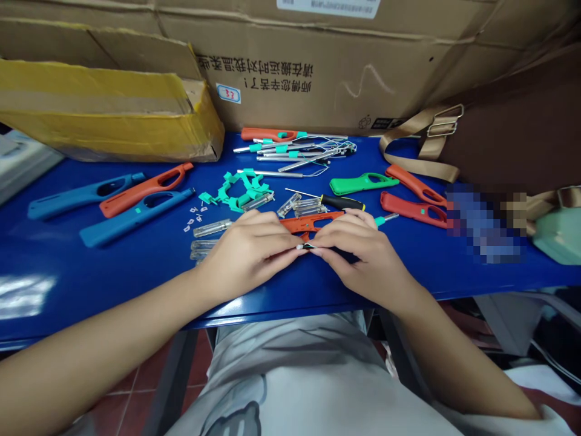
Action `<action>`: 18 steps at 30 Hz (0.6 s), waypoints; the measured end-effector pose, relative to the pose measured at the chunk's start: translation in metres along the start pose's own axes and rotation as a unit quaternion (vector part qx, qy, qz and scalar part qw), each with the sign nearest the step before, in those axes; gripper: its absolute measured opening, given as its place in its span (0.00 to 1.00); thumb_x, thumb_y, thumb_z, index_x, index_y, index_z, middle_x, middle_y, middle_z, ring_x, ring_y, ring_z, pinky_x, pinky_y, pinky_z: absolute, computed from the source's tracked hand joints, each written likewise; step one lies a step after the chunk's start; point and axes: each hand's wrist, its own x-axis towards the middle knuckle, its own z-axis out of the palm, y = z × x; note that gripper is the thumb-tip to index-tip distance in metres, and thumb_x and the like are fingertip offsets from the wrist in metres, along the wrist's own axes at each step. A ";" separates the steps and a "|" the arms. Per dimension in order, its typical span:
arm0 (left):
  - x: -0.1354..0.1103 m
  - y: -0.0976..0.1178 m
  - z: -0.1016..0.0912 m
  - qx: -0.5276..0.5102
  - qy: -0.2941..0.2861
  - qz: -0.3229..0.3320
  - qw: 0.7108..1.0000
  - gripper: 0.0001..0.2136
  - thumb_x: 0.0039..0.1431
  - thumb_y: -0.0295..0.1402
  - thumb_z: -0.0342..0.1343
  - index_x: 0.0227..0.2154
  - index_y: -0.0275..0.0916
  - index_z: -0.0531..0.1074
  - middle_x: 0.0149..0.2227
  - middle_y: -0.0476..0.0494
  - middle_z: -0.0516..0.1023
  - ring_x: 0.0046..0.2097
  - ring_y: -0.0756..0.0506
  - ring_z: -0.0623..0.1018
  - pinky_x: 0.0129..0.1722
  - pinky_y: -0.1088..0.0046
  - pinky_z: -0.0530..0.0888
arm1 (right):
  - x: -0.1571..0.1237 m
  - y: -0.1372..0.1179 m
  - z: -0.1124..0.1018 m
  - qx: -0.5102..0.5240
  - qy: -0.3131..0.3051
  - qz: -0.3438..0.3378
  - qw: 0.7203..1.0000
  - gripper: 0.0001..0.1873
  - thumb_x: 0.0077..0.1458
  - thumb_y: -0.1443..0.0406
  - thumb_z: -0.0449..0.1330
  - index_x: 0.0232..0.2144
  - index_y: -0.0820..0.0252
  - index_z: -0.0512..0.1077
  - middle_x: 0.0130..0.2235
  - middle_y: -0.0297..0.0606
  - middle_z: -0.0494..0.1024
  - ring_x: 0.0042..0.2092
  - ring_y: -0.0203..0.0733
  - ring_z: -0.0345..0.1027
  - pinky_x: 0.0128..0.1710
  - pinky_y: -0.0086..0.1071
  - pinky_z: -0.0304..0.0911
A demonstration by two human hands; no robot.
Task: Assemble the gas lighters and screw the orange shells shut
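Near the table's front edge, my left hand (pixel 254 242) and my right hand (pixel 363 251) meet with thumbs and index fingers pinched. Between the fingertips is a small black part with a white end (pixel 305 246); its exact kind is too small to make out. Just behind my fingers lies an orange lighter shell half (pixel 313 224), partly covered by my right hand. A metal lighter tube with a teal end (pixel 385 220) sticks out past my right knuckles. Clear fuel tanks (pixel 212 228) lie beside and partly behind my left hand.
Teal triggers (pixel 245 189) and a screwdriver (pixel 342 202) lie beyond my hands. Several metal tubes with wires (pixel 295 151) are piled at the back. Blue lighter shells (pixel 136 215) lie left; green (pixel 361 183) and red shells (pixel 411 209) lie right. Cardboard boxes (pixel 318 79) wall the rear.
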 end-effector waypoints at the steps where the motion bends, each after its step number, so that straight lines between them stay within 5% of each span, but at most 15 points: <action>1: 0.000 0.000 -0.001 0.010 -0.006 0.009 1.000 0.08 0.69 0.34 0.57 0.39 0.40 0.80 0.36 0.45 0.84 0.38 0.46 0.78 0.38 0.67 0.68 | 0.002 0.001 -0.003 0.005 -0.017 -0.002 1.000 0.06 0.64 0.67 0.62 0.33 0.54 0.76 0.38 0.31 0.84 0.43 0.39 0.76 0.61 0.45 0.53; 10: 0.002 -0.004 -0.003 0.056 -0.030 0.083 0.994 0.07 0.69 0.32 0.56 0.43 0.41 0.79 0.37 0.47 0.86 0.38 0.45 0.77 0.37 0.64 0.63 | 0.018 0.007 -0.022 0.023 -0.122 -0.010 0.992 0.07 0.63 0.66 0.63 0.32 0.51 0.78 0.38 0.29 0.84 0.46 0.40 0.75 0.67 0.46 0.46; 18: 0.001 -0.004 -0.002 0.045 -0.014 -0.028 0.999 0.10 0.65 0.41 0.61 0.40 0.40 0.79 0.38 0.45 0.84 0.38 0.45 0.77 0.41 0.65 0.68 | 0.005 0.005 -0.006 -0.106 0.009 -0.045 0.993 0.07 0.65 0.66 0.61 0.33 0.52 0.77 0.38 0.29 0.84 0.43 0.39 0.75 0.63 0.47 0.50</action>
